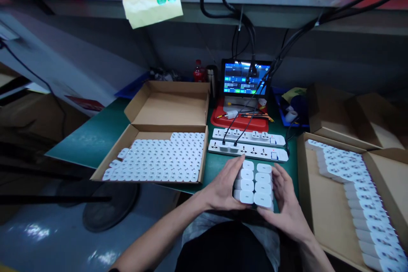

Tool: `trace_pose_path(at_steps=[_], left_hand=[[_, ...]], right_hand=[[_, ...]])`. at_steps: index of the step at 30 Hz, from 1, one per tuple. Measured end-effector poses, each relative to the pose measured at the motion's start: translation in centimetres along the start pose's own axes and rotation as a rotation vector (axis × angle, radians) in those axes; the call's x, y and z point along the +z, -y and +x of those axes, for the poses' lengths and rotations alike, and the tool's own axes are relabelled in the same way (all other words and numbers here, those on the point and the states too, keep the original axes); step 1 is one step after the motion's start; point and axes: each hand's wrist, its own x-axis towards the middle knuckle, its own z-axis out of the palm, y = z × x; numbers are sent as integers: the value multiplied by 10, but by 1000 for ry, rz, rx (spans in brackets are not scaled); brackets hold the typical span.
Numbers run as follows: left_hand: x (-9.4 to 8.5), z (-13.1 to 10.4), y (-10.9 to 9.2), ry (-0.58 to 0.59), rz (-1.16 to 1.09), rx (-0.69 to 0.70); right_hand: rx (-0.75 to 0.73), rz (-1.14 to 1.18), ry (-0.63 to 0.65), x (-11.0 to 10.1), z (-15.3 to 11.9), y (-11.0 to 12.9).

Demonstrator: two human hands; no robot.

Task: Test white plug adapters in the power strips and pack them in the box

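Several white charger blocks (254, 183) stand together in two columns at the table's front edge, their port ends facing up. My left hand (225, 185) presses on the left side of this group, and my right hand (284, 199) grips its right side, thumb at the near corner. Just beyond lie two white power strips (279, 154); two black cables run to plugs in the nearer one. To the left, an open cardboard box (108, 153) holds rows of white chargers (159, 159). At the right, another open box (321, 212) holds more chargers (366, 204) along its far side.
Behind the strips, a red tray (216, 121) carries cables and a white adapter, with a lit screen (245, 78) above. Black cables (251, 29) hang from the shelf. A red bottle (198, 72) and a flask (211, 78) stand behind the left box. A blue bin (299, 125) is at right.
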Motion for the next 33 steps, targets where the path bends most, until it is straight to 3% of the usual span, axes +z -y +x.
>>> trace_pose_path(at_steps=[3,7,11,16,18,21,24,27,30,33], left_hand=[[0,8,8,112,217,-91],[15,12,10,225,451,-212],[22,2,2,167,506,-51],[30,-22,-2,104,585,305],[32,-28,-4,95,654,386],[26,-23,-12,112,644,351],[9,3,-24,117,509,200],[-5,48,-28,116,461,36],[-9,95,-21,152,541,-115],[-7,128,-9,208,614,-176]], right_hand=[[-60,-394,-7,2,8,-11],[-174,-740,-5,18,6,-36],[-351,-927,-29,30,-13,-44],[-463,-988,70,32,-31,-22],[-454,-907,138,20,-27,-10],[-394,-733,142,-17,-2,3],[-302,-662,45,-58,41,2],[-217,-743,62,-80,87,-9],[-128,-875,157,-80,121,-18],[-65,-956,225,-72,136,-20]])
